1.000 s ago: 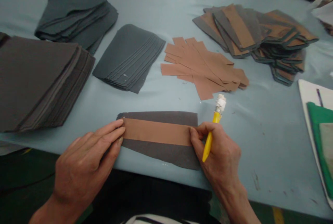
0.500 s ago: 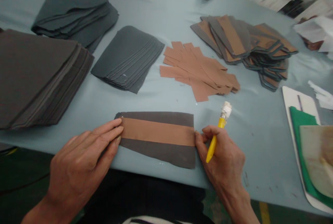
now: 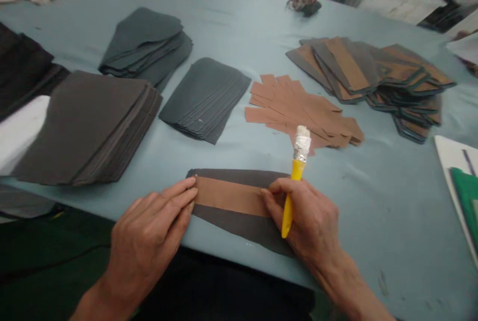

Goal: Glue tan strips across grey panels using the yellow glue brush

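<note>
In front of me a tapered dark grey piece (image 3: 239,232) lies flat, with a long brown strip (image 3: 227,195) along its middle. My left hand (image 3: 149,236) rests at their left end, its stretched fingertips pressing on the strip's edge. A yellow-handled brush (image 3: 298,169) with a whitish, foil-like wrapped head stands up, slanted, in my right hand (image 3: 311,216). That hand is closed round the handle, and its thumb and fingertip touch the strip toward the right. The right end of the grey piece is hidden under this hand.
Loose brown strips (image 3: 298,107) are heaped beyond the work. Stacked grey pieces with strips (image 3: 347,69) lie far right. Dark green pieces (image 3: 205,97) and a thick dark grey stack (image 3: 85,127) are at left. A white board (image 3: 446,154) bears green material at the right edge.
My right hand, with the brush, has moved left from the strip's right end onto the strip. The brush points more upright. My left hand stays at the left end; the view has shifted.
</note>
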`<act>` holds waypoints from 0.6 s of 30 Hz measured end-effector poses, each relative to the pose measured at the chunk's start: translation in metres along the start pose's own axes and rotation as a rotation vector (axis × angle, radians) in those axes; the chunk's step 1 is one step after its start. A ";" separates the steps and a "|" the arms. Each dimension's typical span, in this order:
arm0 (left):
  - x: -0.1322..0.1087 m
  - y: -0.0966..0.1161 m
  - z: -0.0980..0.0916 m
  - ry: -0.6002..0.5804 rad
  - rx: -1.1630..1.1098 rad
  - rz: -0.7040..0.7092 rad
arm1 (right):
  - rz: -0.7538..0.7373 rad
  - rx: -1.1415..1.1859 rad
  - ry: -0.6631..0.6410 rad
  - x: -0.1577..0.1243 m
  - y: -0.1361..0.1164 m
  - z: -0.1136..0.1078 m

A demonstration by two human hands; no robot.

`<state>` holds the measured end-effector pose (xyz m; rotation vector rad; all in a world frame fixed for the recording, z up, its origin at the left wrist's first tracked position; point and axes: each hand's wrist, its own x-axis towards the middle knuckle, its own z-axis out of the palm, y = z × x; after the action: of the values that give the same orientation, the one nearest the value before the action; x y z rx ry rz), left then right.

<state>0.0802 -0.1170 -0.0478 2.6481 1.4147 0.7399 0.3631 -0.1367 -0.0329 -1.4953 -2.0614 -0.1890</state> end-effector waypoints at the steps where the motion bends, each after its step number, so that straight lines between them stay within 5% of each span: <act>1: 0.000 0.001 0.000 0.002 -0.003 -0.004 | -0.024 0.010 -0.011 0.001 0.002 0.003; 18: -0.001 -0.003 0.002 0.103 0.006 -0.024 | -0.169 -0.032 0.028 -0.014 0.027 0.001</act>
<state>0.0782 -0.1159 -0.0504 2.6282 1.4723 0.8822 0.3903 -0.1385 -0.0467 -1.3293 -2.1717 -0.3081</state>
